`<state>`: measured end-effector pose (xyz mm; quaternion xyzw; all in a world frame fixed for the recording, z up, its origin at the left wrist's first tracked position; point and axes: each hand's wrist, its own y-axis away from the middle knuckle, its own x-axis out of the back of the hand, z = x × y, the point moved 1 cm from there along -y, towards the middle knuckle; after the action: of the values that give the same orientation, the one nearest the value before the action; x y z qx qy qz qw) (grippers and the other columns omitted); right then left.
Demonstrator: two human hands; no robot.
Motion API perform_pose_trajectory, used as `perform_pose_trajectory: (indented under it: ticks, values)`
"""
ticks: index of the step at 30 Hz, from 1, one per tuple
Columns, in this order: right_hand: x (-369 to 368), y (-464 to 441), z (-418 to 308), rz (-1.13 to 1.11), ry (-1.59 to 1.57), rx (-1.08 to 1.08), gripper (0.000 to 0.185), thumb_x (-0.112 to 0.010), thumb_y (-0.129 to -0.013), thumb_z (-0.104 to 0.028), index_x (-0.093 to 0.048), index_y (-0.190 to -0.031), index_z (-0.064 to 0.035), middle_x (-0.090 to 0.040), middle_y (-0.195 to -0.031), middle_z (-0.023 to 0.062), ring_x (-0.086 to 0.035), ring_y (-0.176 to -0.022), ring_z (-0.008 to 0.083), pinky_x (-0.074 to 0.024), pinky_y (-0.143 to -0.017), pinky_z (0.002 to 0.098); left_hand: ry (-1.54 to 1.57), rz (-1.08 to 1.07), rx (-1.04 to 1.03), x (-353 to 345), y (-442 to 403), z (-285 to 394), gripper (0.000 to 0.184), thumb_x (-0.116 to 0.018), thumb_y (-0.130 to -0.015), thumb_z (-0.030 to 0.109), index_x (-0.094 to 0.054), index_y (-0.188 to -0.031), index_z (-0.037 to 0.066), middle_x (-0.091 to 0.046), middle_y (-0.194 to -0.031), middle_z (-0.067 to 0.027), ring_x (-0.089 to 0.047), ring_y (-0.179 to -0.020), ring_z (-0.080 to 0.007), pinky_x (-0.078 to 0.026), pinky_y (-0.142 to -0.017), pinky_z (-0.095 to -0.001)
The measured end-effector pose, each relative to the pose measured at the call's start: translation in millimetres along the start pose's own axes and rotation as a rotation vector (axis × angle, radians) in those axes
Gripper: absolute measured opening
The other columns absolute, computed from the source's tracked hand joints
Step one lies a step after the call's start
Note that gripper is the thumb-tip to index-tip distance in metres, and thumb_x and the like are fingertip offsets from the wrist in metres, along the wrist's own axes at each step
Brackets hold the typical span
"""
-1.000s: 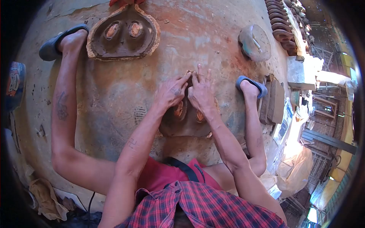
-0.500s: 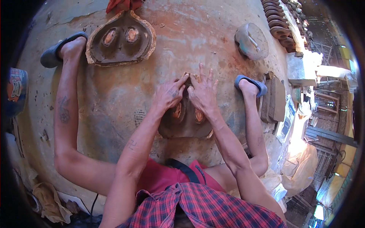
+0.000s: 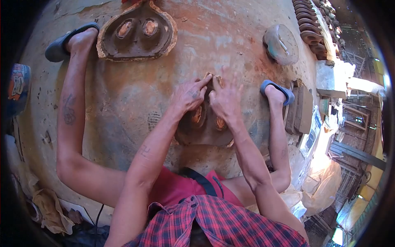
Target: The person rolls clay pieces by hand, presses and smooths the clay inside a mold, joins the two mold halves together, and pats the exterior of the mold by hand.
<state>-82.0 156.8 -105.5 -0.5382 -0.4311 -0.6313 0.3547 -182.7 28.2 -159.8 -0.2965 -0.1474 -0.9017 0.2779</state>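
Note:
Between my legs on the floor lies a mould [image 3: 201, 133] lined with dark clay, its narrow end pointing away from me and partly hidden by my hands. My left hand [image 3: 191, 94] has its index finger stretched onto the narrow tip, the other fingers curled. My right hand [image 3: 226, 99] touches the clay beside it with the index finger, its other fingers spread and blurred. A second mould [image 3: 135, 39] with a pale, rough rim and two oval openings lies farther off at the upper left.
My sandalled feet stand on either side. A round grey disc [image 3: 284, 45] with a stick on it lies at the upper right, near stacked slabs [image 3: 302, 109] and rows of curved brown pieces [image 3: 306, 26]. At the far left stands a printed bucket [image 3: 19, 88].
The view has shifted a little. My hands stay at the narrow end of the near mould, and the outer fingers of my right hand have moved.

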Motion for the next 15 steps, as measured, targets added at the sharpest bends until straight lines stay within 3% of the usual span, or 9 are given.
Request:
perform_pose_trajectory:
  ticks: [4,13,15]
  values:
    - [-3,7,-11,-0.024,-0.091,-0.059,0.071,-0.054,-0.096,-0.036,-0.043,-0.16,-0.0059,-0.017,-0.177,0.0126,-0.011,-0.158,0.0533,-0.0173,-0.118,0.0806,0.01,0.021,-0.025,-3,3,1,0.049,-0.053,-0.104,0.029,-0.054,-0.153,0.023,-0.069,-0.126,-0.0179,-0.068,-0.112,-0.0399,-0.056,-0.094,-0.0514]
    - [-17,23,-19,-0.015,-0.017,-0.081,0.072,-0.05,-0.101,-0.04,-0.036,-0.164,-0.0065,-0.013,-0.178,0.0102,-0.009,-0.159,0.0518,-0.0151,-0.118,0.0815,0.044,0.08,-0.108,4,-6,2,0.052,-0.05,-0.102,0.023,-0.053,-0.153,0.016,-0.069,-0.123,-0.0208,-0.067,-0.112,-0.0414,-0.055,-0.098,-0.0491]
    - [-9,23,-20,-0.037,-0.055,-0.102,0.072,-0.049,-0.102,-0.041,-0.036,-0.164,-0.0068,-0.012,-0.178,0.0098,-0.008,-0.16,0.0516,-0.0148,-0.118,0.0818,0.027,-0.098,0.03,14,-1,9,0.052,-0.047,-0.104,0.021,-0.051,-0.156,0.017,-0.066,-0.13,-0.0207,-0.062,-0.122,-0.0409,-0.051,-0.104,-0.0482]
